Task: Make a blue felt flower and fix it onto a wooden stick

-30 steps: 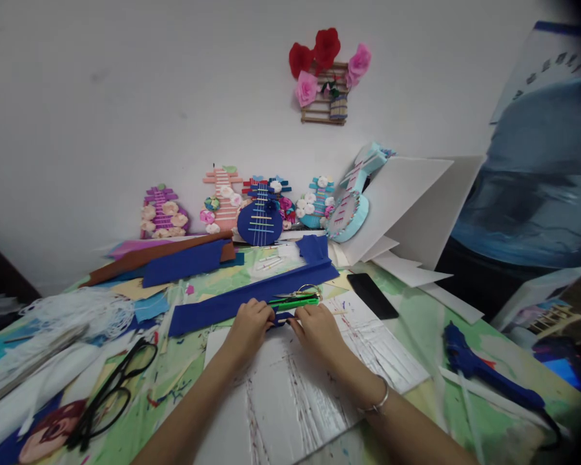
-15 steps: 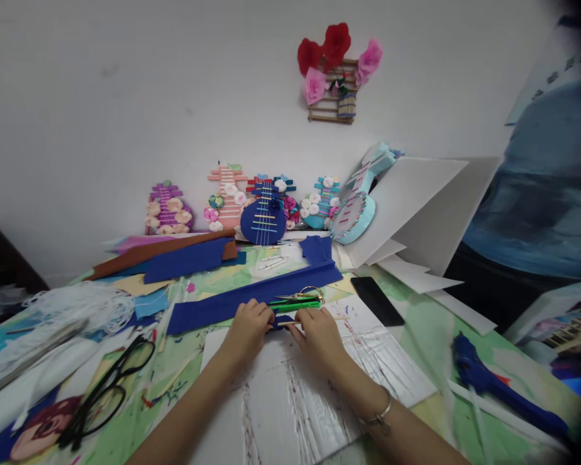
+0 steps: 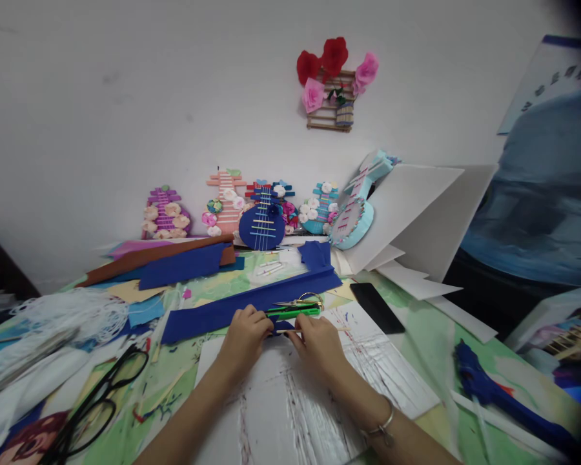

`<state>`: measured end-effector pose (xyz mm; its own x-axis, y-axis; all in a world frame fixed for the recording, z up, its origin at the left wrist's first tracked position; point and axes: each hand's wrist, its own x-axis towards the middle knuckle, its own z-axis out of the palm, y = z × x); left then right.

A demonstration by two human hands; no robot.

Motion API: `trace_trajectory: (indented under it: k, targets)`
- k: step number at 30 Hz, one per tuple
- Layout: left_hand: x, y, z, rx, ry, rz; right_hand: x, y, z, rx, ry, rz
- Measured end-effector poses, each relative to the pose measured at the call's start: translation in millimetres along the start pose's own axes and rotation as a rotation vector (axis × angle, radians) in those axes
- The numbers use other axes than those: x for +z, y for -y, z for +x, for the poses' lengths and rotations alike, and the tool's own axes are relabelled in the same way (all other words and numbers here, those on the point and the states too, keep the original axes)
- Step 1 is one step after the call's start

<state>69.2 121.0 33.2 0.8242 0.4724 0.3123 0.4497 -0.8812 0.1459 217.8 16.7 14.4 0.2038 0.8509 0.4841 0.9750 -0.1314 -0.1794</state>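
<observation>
Over the white board (image 3: 266,413), my left hand (image 3: 248,328) pinches a small dark blue piece of what looks like crepe paper (image 3: 285,325). My right hand (image 3: 318,337) is closed on a thin wooden stick (image 3: 341,330), which lies along the blue piece between both hands. Fingertips hide part of the paper and the stick. Just beyond the hands lie a green utility knife (image 3: 295,312) and a pair of scissors (image 3: 310,299) with gold handles. A long dark blue strip (image 3: 198,318) is spread behind my left hand.
A black phone (image 3: 377,307) lies to the right, with a blue glue gun (image 3: 494,394) nearer the edge. Black-framed glasses (image 3: 94,413) and white cord (image 3: 77,313) are at left. Decorated paper lutes (image 3: 262,223) lean on the wall beside white boards (image 3: 401,210).
The view has tilted up slightly, so most things sit a little lower. Both hands stay close together at the stick and blue paper, with only a small shift of the fingers.
</observation>
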Motion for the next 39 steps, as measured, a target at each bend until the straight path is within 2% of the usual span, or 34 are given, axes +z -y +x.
trace_trajectory:
  k: [8, 13, 20, 27, 39]
  targets:
    - [8.1, 7, 1, 0.074, 0.017, 0.038, -4, 0, -1, 0.018, 0.01, -0.037]
    - [11.7, 6, 3, 0.061, 0.054, 0.069, -2, -3, -2, -0.017, -0.064, 0.018]
    - [0.3, -2, 1, -0.013, 0.071, -0.018, 1, -6, -4, -0.083, -0.19, 0.029]
    - [3.3, -1, 2, 0.0, 0.063, 0.025, 2, -7, -2, -0.121, -0.25, 0.059]
    - [5.6, 2, 3, -0.006, 0.084, 0.055, 2, -7, -1, -0.127, -0.229, 0.062]
